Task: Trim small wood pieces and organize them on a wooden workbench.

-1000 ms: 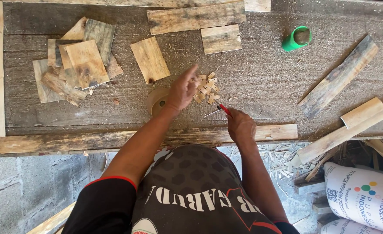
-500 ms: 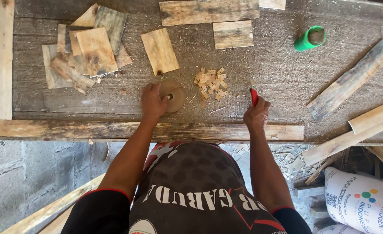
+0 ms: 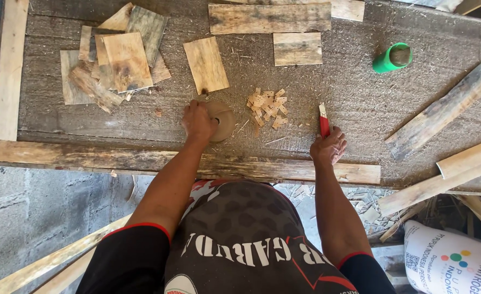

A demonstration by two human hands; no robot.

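My left hand rests closed over the edge of a round tan tape roll lying flat on the workbench. My right hand grips a red utility knife, its blade end pointing away from me. Between the two hands lies a small heap of cut wood chips. A thin wood slat sits just beyond the tape roll.
A pile of thin wood slats lies at the far left. Further boards and a small square piece lie at the back. A green tube and a bark-edged plank are to the right. A printed sack stands below right.
My left hand has drawn back from the chip heap and settled on the tape roll. My right hand with the knife has shifted right, away from the chips.
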